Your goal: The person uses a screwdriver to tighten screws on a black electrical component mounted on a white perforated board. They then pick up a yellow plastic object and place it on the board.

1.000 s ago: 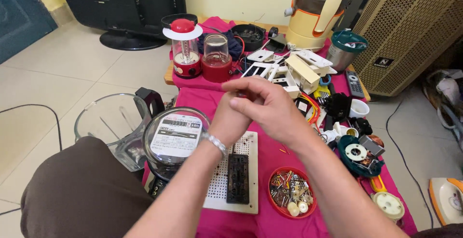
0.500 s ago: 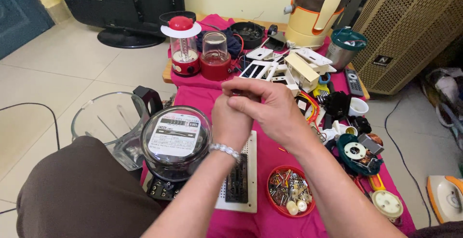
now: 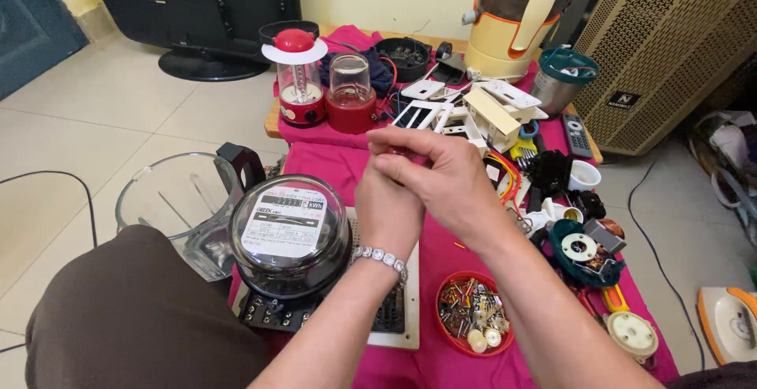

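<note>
Fingers: right hand [image 3: 441,180] folded over left hand [image 3: 388,214]; any held thing hidden.
Edges: electric meter [image 3: 289,235] beside, red bowl [image 3: 473,324] near.
Worktop: pink cloth [image 3: 331,164], crowded.

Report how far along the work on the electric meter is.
Done: nothing visibly opened; the electric meter keeps its clear dome on. In hand: left hand and right hand are clasped above the pink cloth, pinching something too small to identify. Left: the red bowl of screws sits untouched.

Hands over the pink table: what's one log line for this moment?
hands: left and right clasped together | below: electricity meter, red bowl of small parts | held item: cannot tell
</note>
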